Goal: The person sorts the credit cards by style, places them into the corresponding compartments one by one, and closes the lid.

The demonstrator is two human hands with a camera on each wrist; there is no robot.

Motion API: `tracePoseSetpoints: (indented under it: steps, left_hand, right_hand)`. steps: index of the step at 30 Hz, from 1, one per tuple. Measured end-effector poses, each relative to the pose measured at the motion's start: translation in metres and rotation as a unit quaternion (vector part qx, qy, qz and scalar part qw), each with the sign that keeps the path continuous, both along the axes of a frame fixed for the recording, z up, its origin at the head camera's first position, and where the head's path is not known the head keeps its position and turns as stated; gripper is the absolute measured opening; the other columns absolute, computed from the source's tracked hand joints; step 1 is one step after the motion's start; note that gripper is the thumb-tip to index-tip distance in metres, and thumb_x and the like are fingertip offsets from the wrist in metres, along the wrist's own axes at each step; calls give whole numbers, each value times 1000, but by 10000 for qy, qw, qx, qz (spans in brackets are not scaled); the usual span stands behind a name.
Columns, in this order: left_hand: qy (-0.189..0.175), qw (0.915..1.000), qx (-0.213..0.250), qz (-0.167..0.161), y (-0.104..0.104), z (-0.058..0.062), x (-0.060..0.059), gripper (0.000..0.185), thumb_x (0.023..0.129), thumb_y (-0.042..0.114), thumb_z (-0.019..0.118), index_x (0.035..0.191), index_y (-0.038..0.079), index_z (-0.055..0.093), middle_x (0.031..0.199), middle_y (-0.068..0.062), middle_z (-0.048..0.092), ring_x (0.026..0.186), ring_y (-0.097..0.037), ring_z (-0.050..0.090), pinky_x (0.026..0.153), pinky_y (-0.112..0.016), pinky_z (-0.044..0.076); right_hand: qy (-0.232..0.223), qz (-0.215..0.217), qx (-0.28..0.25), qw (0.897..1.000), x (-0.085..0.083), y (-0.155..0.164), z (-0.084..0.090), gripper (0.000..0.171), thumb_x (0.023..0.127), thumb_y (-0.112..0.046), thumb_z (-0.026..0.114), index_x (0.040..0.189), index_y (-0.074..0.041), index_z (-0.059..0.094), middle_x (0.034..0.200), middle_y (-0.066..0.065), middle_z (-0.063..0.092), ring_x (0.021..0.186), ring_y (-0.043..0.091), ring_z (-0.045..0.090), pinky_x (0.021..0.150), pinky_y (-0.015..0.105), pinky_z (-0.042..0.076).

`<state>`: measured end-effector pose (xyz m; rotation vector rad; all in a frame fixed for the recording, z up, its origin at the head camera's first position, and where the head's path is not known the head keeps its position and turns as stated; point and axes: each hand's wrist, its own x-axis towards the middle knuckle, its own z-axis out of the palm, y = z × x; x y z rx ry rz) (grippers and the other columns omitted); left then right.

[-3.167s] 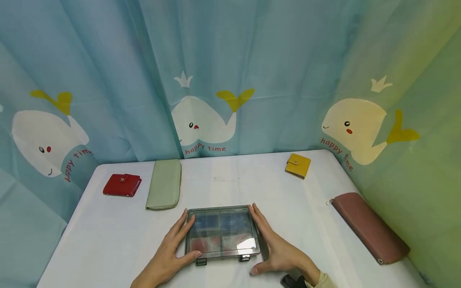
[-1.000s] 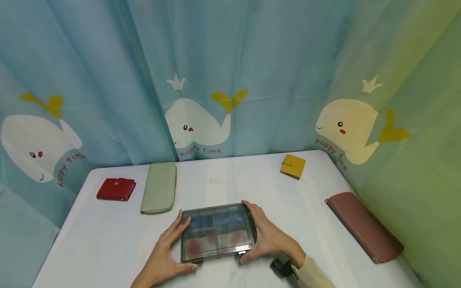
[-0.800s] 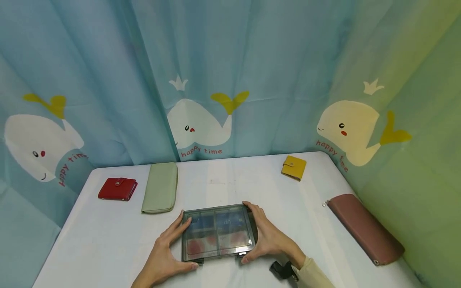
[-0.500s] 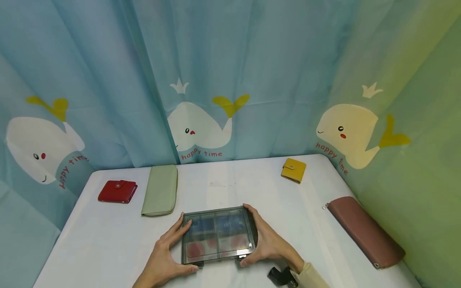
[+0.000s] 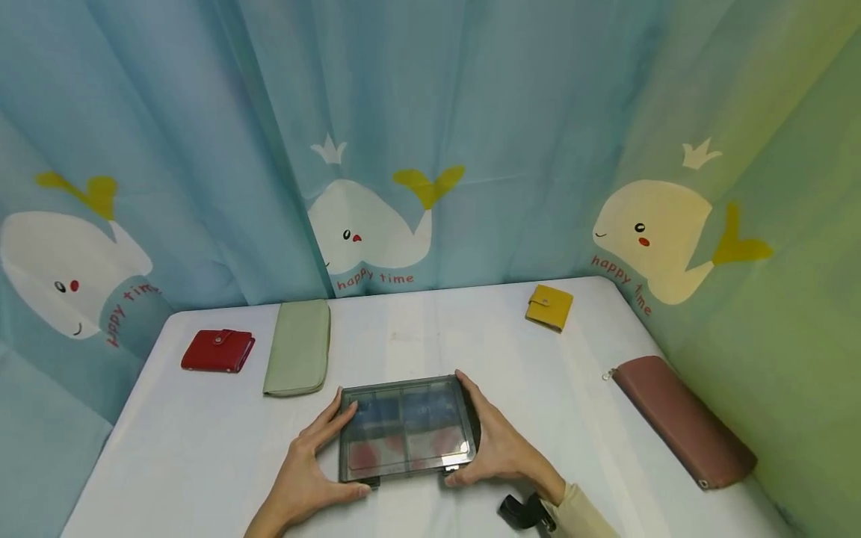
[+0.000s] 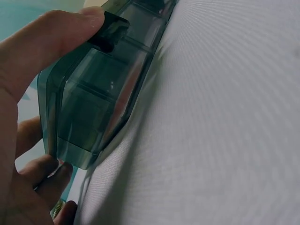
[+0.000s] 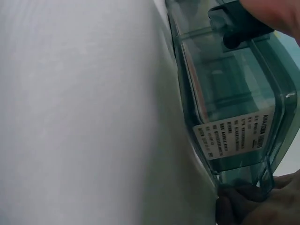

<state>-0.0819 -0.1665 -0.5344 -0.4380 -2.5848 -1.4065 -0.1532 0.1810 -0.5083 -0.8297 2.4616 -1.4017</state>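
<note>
A see-through, smoky-green plastic storage box [image 5: 406, 430] with compartments lies near the front middle of the table. Its lid is down, and blue and reddish contents show dimly through it. My left hand [image 5: 306, 467] grips the left end, thumb against the front left black latch [image 6: 111, 32]. At the other end my right hand [image 5: 498, 444] holds the box, its thumb by the right latch [image 7: 239, 23]. A white printed label [image 7: 234, 136] is on the box's side in the right wrist view. Whether the box's underside rests fully on the cloth, I cannot tell.
On the white-covered table [image 5: 175, 433] lie a red snap wallet [image 5: 217, 350], a pale green wallet [image 5: 298, 349], a yellow snap wallet [image 5: 549, 308] and a brownish-red zip pouch [image 5: 682, 422]. A blue-green whale-print curtain [image 5: 511, 149] hangs behind and at the sides.
Since the oldest frame, my left thumb has shifted from the lid's corner to the front latch. My right thumb has closed in on the right latch. The box has turned slightly; lately little moves.
</note>
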Motion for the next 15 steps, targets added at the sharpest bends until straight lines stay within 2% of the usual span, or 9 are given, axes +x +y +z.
tracePoseSetpoints:
  steps: [5, 10, 12, 15]
  left_hand:
    - [-5, 10000, 25, -46, 0, 2, -3, 111, 62, 48, 104, 157, 23, 54, 172, -15, 36, 152, -43, 38, 105, -80, 39]
    - [-33, 10000, 5, -54, -1, 3, -4, 112, 60, 45, 105, 158, 25, 54, 172, -14, 36, 153, -43, 38, 106, -79, 39]
    - [-45, 10000, 5, -58, -2, 3, -3, 112, 60, 44, 105, 158, 26, 53, 172, -15, 35, 152, -44, 38, 105, -79, 38]
    - [-51, 10000, -3, -67, -2, 2, -2, 113, 60, 44, 105, 158, 26, 52, 172, -15, 35, 152, -48, 38, 104, -80, 38]
  right_hand:
    - [-111, 236, 71, 9996, -2, 1, 2, 161, 55, -37, 107, 172, -12, -1, 175, 20, 21, 156, 45, 30, 123, 61, 33]
    - [-356, 407, 177, 9984, -2, 0, 4, 170, 53, -37, 108, 171, -21, -13, 179, 17, 2, 163, 41, 9, 124, 69, 23]
    - [-333, 386, 221, 9985, -2, -1, 4, 168, 53, -39, 107, 171, -24, -12, 179, 17, 0, 164, 40, 7, 123, 72, 23]
    - [-14, 298, 278, 9992, -2, -2, 4, 164, 54, -44, 106, 172, -24, -7, 179, 18, 5, 163, 42, 14, 121, 73, 26]
